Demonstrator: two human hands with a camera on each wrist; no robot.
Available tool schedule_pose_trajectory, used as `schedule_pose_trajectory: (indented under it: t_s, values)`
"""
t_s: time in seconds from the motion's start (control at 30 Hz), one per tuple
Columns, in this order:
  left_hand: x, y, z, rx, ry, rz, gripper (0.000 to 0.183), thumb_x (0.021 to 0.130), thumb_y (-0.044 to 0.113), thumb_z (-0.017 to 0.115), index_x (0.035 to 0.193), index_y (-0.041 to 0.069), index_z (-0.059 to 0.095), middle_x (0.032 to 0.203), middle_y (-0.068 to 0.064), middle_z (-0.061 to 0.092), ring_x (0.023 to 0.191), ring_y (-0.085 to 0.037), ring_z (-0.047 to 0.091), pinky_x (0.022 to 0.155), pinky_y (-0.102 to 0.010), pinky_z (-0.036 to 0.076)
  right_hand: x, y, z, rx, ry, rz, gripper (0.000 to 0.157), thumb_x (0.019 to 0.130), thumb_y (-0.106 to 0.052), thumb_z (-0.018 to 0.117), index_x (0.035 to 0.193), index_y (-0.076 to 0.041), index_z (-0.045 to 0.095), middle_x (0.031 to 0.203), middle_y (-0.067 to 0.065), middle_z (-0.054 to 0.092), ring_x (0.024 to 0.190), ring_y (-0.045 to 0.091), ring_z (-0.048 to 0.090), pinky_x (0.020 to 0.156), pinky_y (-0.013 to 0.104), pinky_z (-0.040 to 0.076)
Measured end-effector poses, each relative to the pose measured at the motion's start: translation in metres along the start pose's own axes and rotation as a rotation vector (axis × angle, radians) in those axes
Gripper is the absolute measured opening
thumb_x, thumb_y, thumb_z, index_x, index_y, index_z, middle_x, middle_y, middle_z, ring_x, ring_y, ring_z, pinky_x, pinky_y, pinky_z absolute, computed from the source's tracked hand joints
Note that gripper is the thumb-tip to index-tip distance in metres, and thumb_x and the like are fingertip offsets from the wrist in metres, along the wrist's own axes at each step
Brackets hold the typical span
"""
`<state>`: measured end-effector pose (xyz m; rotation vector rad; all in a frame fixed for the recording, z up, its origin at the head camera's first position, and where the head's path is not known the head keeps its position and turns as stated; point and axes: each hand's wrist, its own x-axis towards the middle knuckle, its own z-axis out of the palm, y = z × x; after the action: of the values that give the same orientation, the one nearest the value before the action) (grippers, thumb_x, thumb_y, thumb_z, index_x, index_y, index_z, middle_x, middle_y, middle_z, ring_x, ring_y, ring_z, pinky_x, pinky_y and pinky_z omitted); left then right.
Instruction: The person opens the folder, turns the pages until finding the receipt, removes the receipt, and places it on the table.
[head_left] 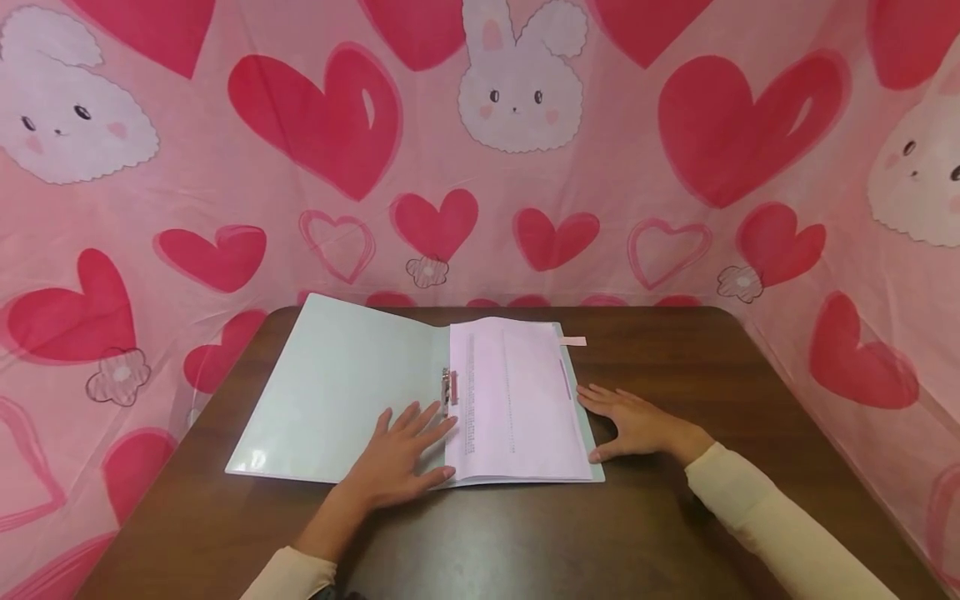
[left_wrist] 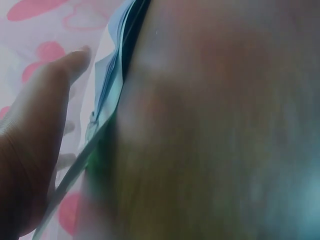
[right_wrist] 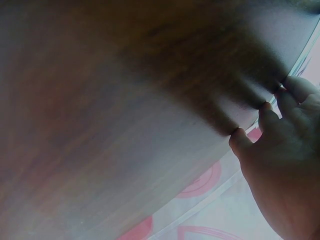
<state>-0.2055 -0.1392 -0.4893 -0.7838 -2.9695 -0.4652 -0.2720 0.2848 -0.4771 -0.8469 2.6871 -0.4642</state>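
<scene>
An open pale green file folder (head_left: 345, 392) lies on the table, its bare cover spread to the left. Printed pinkish sheets (head_left: 517, 400) fill its right side, beside a metal clip (head_left: 450, 387) at the spine. My left hand (head_left: 397, 462) rests with spread fingers over the lower spine, fingertips near the clip and the sheets' left edge. At the folder's right edge, my right hand (head_left: 633, 421) has its fingers extended, thumb by the lower right corner. In the left wrist view, the thumb (left_wrist: 40, 110) shows beside the folder's layered edge (left_wrist: 107, 80). Fingertips of the right hand (right_wrist: 285, 145) touch the tabletop in the right wrist view.
The brown wooden table (head_left: 652, 350) has rounded far corners. A small pink tab (head_left: 573, 341) sticks out past the folder's right edge. Behind and on both sides hangs a pink cloth (head_left: 622, 175) printed with hearts and rabbits.
</scene>
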Motion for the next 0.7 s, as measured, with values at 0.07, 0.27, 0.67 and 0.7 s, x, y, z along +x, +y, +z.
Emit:
schedule_pose_trajectory:
  t_s: [0.07,0.27,0.67,0.7]
  values:
    - [0.0043,0.0025,0.0026,0.007,-0.012,0.021,0.074,0.09,0.071,0.051,0.156,0.039,0.038,0.167,-0.001,0.034,0.155,-0.041,0.029,0.12,-0.076,0.015,-0.0002,-0.001,-0.001,0.004,0.0,-0.001,0.111,0.077,-0.067,0.075,0.159,-0.006,0.031,0.169,0.016,0.026,0.157,0.042,0.022,0.122,0.071,0.015]
    - [0.0105,0.0075,0.0071,0.041,-0.045,0.036,0.076,0.089,0.075,0.048,0.155,0.04,0.038,0.165,0.002,0.037,0.153,-0.042,0.034,0.12,-0.075,0.015,0.0005,-0.0022,-0.0013,-0.004,0.001,-0.008,0.111,0.078,-0.067,0.074,0.159,-0.006,0.031,0.169,0.016,0.027,0.157,0.042,0.023,0.122,0.072,0.016]
    - [0.0119,0.008,0.0094,0.052,-0.055,0.035,0.073,0.089,0.075,0.047,0.154,0.042,0.04,0.166,0.001,0.037,0.154,-0.042,0.032,0.119,-0.077,0.016,0.0016,0.0011,-0.0006,-0.012,0.006,-0.016,0.111,0.077,-0.067,0.075,0.158,-0.005,0.033,0.169,0.016,0.028,0.157,0.041,0.023,0.122,0.072,0.017]
    - [0.0121,0.0077,0.01,0.053,-0.052,0.038,0.073,0.088,0.075,0.047,0.154,0.043,0.041,0.166,0.001,0.037,0.154,-0.042,0.032,0.119,-0.077,0.016,0.0016,0.0015,-0.0003,-0.012,0.005,-0.016,0.111,0.077,-0.067,0.075,0.158,-0.005,0.033,0.169,0.015,0.028,0.157,0.041,0.023,0.122,0.072,0.017]
